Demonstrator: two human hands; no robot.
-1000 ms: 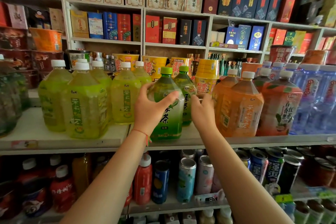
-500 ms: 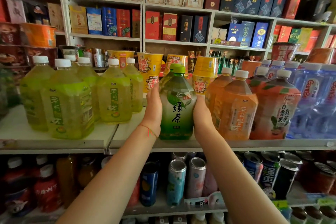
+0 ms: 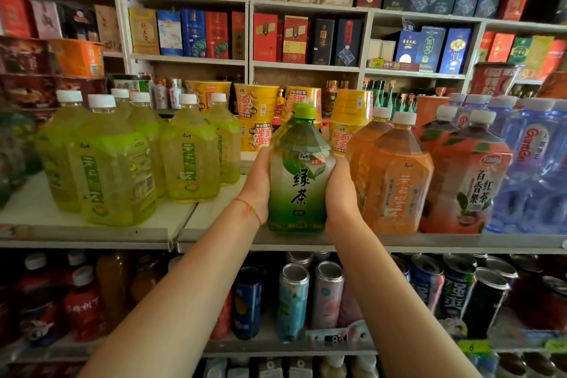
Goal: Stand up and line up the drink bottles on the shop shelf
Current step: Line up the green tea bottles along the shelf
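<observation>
A green tea bottle [image 3: 300,175] with a green cap stands upright at the front edge of the white shelf [image 3: 122,233]. My left hand [image 3: 257,184] grips its left side and my right hand [image 3: 339,190] grips its right side. A second green-capped bottle stands directly behind it, almost fully hidden. Several yellow-green bottles [image 3: 190,156] with white caps stand to the left. Orange bottles [image 3: 392,175] and a dark red tea bottle [image 3: 466,181] stand close on the right.
Blue water bottles [image 3: 534,163] fill the shelf's right end. Yellow noodle cups [image 3: 254,120] stand behind the drinks. Cans [image 3: 291,301] and red bottles [image 3: 82,304] fill the lower shelf. Boxed goods line the back shelves. A gap lies between the yellow-green bottles and the green one.
The two green bottles stood side by side; the front one now stands in line before the other, label forward. Both my hands have closed round its sides.
</observation>
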